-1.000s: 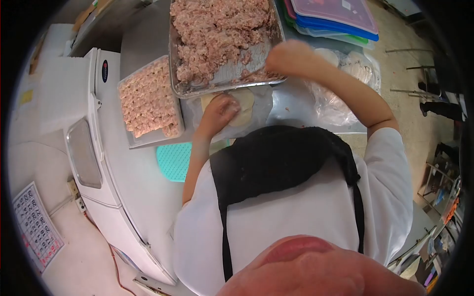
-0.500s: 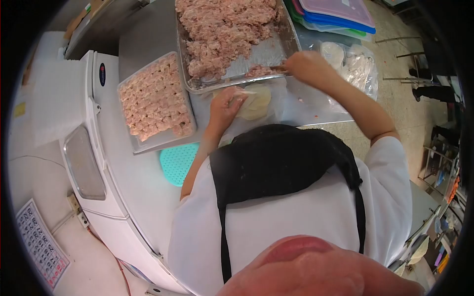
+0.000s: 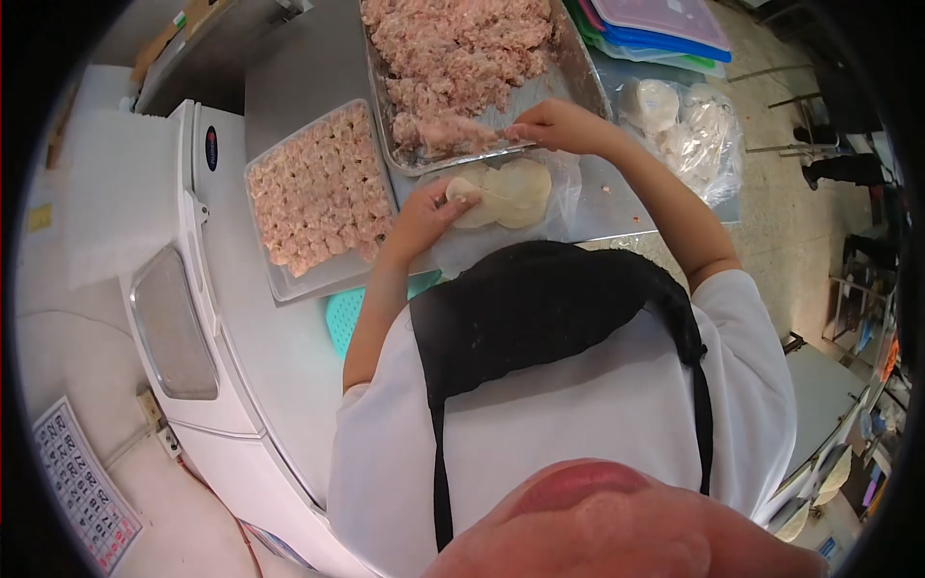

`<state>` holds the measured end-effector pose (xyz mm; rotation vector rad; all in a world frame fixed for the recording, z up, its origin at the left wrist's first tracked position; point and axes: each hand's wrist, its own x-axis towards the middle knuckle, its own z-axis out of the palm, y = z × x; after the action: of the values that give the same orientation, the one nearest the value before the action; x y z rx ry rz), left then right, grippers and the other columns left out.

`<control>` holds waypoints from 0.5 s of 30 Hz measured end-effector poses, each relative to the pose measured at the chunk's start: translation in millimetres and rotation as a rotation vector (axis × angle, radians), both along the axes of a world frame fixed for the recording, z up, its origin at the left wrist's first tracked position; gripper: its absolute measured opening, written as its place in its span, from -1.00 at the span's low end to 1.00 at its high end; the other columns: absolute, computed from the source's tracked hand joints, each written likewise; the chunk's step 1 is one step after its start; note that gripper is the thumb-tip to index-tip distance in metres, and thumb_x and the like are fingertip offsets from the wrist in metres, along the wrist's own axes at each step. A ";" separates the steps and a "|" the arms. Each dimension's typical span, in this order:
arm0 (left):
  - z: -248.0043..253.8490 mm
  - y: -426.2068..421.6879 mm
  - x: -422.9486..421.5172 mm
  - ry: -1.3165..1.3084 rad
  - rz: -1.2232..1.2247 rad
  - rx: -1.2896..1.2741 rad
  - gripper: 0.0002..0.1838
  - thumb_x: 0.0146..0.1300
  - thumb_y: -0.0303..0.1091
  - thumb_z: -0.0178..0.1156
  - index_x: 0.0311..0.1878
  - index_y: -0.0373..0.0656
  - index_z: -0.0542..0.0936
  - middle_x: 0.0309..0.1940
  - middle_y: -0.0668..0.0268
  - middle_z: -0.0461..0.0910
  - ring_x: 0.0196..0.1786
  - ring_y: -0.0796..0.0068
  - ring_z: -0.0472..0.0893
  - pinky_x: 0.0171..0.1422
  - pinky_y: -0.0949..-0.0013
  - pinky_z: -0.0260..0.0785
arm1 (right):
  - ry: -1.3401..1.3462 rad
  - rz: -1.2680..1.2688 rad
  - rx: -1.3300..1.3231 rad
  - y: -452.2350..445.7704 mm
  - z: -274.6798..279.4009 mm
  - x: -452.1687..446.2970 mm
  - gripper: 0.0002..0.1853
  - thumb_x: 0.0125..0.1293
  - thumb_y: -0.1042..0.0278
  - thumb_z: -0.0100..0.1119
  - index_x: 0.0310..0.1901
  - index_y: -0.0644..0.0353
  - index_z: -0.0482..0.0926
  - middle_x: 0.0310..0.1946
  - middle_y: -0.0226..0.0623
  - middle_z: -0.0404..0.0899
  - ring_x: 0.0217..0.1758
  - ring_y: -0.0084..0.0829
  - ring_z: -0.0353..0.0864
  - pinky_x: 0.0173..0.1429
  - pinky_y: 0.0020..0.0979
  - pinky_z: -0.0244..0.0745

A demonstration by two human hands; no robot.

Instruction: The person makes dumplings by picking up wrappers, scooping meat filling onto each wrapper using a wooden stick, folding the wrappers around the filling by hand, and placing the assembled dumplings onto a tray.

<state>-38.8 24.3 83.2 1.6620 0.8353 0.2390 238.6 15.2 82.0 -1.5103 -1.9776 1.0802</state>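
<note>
My left hand (image 3: pixel 422 220) pinches a thin round dough wrapper (image 3: pixel 464 189) between thumb and fingers. Beside it, flat round wrappers (image 3: pixel 523 193) lie on a clear plastic sheet. My right hand (image 3: pixel 564 127) is closed at the near edge of a large metal tray (image 3: pixel 541 93), around a thin tool whose kind I cannot make out. The tool's far end is at the pale ground meat (image 3: pixel 453 58) heaped in that tray. To the left, rows of meat-filled dumplings (image 3: pixel 318 193) sit packed in a shallower tray (image 3: pixel 289 287).
Coloured plastic lids (image 3: pixel 660 27) are stacked at the back right. A clear bag (image 3: pixel 708 135) with round white stacks lies below them. A teal perforated piece (image 3: pixel 347 318) pokes out under my left forearm. The white appliance (image 3: pixel 217 385) stands to the left.
My right hand has moved left along the metal tray's near edge. In my left hand the wrapper now shows more clearly. The whole view has shifted slightly.
</note>
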 end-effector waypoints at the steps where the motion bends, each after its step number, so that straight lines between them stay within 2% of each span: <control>1: 0.5 7.4 3.0 -0.049 0.001 0.025 -0.75 0.27 -0.34 0.18 -0.01 -0.17 0.60 -0.08 0.23 0.61 -0.03 0.49 0.56 0.05 0.42 0.38 | 0.081 -0.074 -0.038 -2.1 2.9 4.2 -0.59 0.41 -0.01 0.01 -0.22 0.19 0.67 -0.66 -0.42 0.37 -0.63 -0.57 0.33 -0.53 -0.46 0.25; 3: 8.7 16.9 15.0 -0.151 0.038 0.145 -0.77 0.27 -0.35 0.19 -0.02 -0.15 0.61 -0.11 0.25 0.62 -0.06 0.52 0.56 0.02 0.42 0.39 | 0.249 -0.227 -0.117 -8.8 12.4 10.2 -0.58 0.40 -0.03 0.02 -0.17 0.16 0.68 -0.67 -0.52 0.28 -0.64 -0.71 0.19 -0.54 -0.58 0.15; 5: 25.9 22.9 37.8 -0.264 0.109 0.338 -0.78 0.26 -0.37 0.19 -0.05 -0.12 0.62 -0.14 0.26 0.63 -0.08 0.49 0.58 -0.02 0.41 0.40 | 0.392 -0.327 -0.058 -12.2 19.1 11.9 -0.57 0.41 -0.05 0.00 -0.19 0.17 0.68 -0.68 -0.56 0.25 -0.65 -0.75 0.15 -0.56 -0.61 0.08; 8: 13.6 47.4 59.8 -0.251 0.085 0.805 -0.77 0.24 -0.42 0.18 -0.03 -0.10 0.61 -0.16 0.28 0.65 -0.08 0.45 0.60 -0.04 0.38 0.43 | 0.540 -0.470 -0.080 -20.8 32.1 12.7 -0.52 0.41 -0.11 -0.02 -0.18 0.18 0.67 -0.69 -0.60 0.19 -0.68 -0.76 0.07 -0.59 -0.62 -0.02; 11: 30.7 47.7 77.2 -0.217 0.184 0.746 -0.84 0.22 -0.47 0.18 -0.13 -0.17 0.60 -0.20 0.23 0.65 -0.08 0.41 0.62 -0.03 0.36 0.44 | 0.682 -0.526 -0.099 -27.1 30.5 17.1 -0.52 0.40 -0.12 -0.02 -0.15 0.16 0.66 -0.69 -0.60 0.18 -0.68 -0.75 0.04 -0.60 -0.62 -0.05; 14: 25.3 56.2 93.6 -0.265 0.306 0.748 -0.84 0.25 -0.46 0.16 -0.11 -0.19 0.53 -0.17 0.21 0.62 -0.10 0.37 0.62 -0.01 0.32 0.47 | 0.810 -0.534 -0.111 -35.2 30.8 20.9 -0.54 0.40 -0.09 -0.02 -0.13 0.16 0.66 -0.68 -0.59 0.18 -0.68 -0.74 0.03 -0.60 -0.62 -0.05; 15: 26.0 58.0 102.5 -0.432 0.394 0.459 -0.83 0.27 -0.48 0.14 -0.08 -0.21 0.50 -0.15 0.22 0.61 -0.07 0.36 0.61 0.03 0.29 0.47 | 0.817 -0.528 -0.101 -37.9 34.2 21.4 -0.55 0.41 -0.08 -0.02 -0.13 0.16 0.66 -0.68 -0.59 0.18 -0.68 -0.73 0.03 -0.60 -0.62 -0.05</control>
<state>63.7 82.3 109.2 1.7519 0.8020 1.0920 260.0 -22.7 116.3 -1.2328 -0.9230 1.2781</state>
